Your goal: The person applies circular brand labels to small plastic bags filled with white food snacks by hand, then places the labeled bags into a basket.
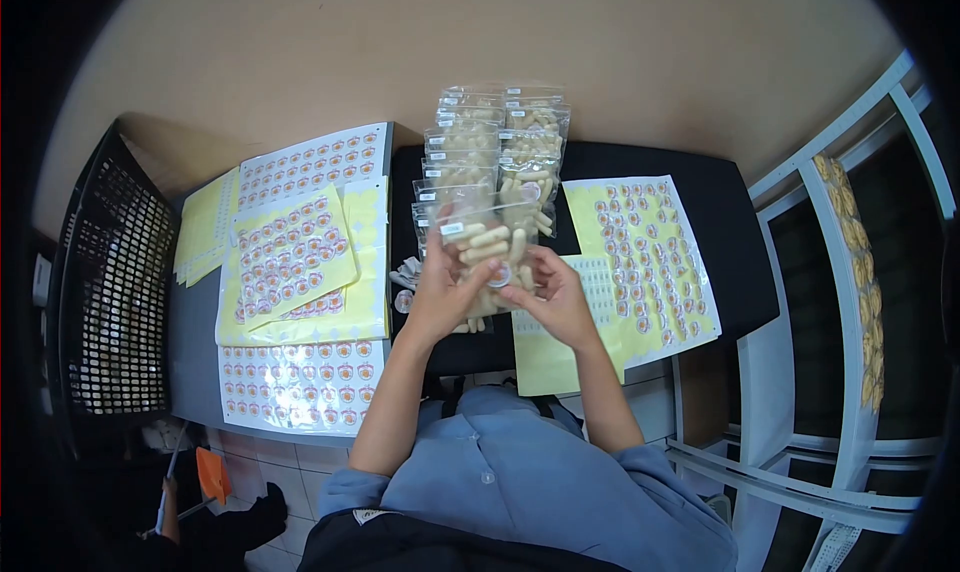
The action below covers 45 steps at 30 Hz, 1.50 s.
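Note:
Both hands hold one clear bag (pixel 485 234) of pale, finger-shaped pieces above the black table. My left hand (pixel 447 290) grips its left side, with the thumb on the front. On the right side, my right hand (pixel 548 290) has its fingers bent round the lower part. A round sticker (pixel 499 276) lies on the bag between the two thumbs. Behind the held bag, similar filled bags overlap in a left row (pixel 462 142) and a right row (pixel 535 142), with small white labels near their tops.
Sticker sheets (pixel 300 257) lie at the left, and another sheet (pixel 655 262) at the right beside a sheet of small labels (pixel 592 282). A black crate (pixel 115 282) stands far left. White metal racking (pixel 850 272) is at the right. Another person's arm (pixel 168 512) shows lower left.

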### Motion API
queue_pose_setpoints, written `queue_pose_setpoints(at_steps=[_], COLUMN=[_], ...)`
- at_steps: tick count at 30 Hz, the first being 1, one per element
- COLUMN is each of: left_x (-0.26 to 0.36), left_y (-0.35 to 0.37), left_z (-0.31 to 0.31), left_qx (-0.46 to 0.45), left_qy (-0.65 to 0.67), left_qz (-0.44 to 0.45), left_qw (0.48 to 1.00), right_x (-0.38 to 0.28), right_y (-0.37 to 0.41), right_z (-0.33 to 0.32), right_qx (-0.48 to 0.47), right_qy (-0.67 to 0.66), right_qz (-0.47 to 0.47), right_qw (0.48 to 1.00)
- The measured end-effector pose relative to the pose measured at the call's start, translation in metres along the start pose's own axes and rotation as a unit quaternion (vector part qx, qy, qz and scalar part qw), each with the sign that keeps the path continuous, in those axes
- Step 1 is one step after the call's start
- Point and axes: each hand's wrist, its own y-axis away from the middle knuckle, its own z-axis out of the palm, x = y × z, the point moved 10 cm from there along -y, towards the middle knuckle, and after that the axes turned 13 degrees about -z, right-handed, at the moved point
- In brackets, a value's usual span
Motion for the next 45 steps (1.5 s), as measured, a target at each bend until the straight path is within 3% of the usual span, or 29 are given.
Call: queue_pose_setpoints(at_steps=[2,4,7,11,13,16,20,22,24,26,28,33,45], left_x=[0.003,0.005,0.002,0.000,0.001,0.003,0.000,-0.003,-0.033,-0.050,-0.066,-0.086,-0.098], left_y=[0.008,0.016,0.029,0.044,0.051,0.062,0.072,0.075,0.075,0.078,0.079,0.073,0.074], left_z=[-0.002,-0.002,-0.011,-0.019,-0.026,-0.038,-0.051,-0.054,-0.058,-0.046,-0.034,-0.019,-0.005], left_qx=[0.017,-0.026,-0.019,-0.024,-0.021,-0.005,0.022,0.031,0.015,-0.034,-0.074,-0.099,-0.130], left_qy=[-0.118,-0.094,-0.058,-0.073,-0.061,-0.039,-0.069,-0.092,-0.099,-0.152,-0.195,-0.334,-0.433], left_qz=[0.060,0.059,0.036,-0.004,-0.016,-0.029,-0.027,-0.019,-0.141,-0.195,-0.213,-0.205,-0.183], left_qw=[0.991,0.993,0.997,0.997,0.998,0.999,0.997,0.995,0.985,0.968,0.955,0.914,0.873], right_x=[-0.002,0.011,0.042,0.073,0.092,0.090,0.078,0.072,0.073,0.067,0.074,0.092,0.034], right_y=[-0.004,-0.005,-0.016,-0.031,-0.041,-0.049,-0.061,-0.068,-0.068,-0.066,-0.062,-0.052,-0.012], right_z=[-0.029,-0.074,-0.115,-0.110,-0.090,-0.080,-0.081,-0.093,-0.093,-0.090,-0.096,-0.100,-0.066], right_qx=[0.086,0.187,0.212,0.165,0.056,0.024,0.023,0.076,0.076,0.082,0.107,0.125,0.142], right_qy=[-0.005,0.005,0.071,0.105,0.175,0.209,0.294,0.318,0.321,0.366,0.386,0.382,0.485], right_qz=[-0.084,-0.050,-0.043,-0.016,-0.015,-0.017,0.007,-0.002,0.011,-0.034,-0.014,0.030,-0.083], right_qw=[0.993,0.981,0.974,0.981,0.983,0.977,0.955,0.945,0.944,0.926,0.916,0.915,0.859])
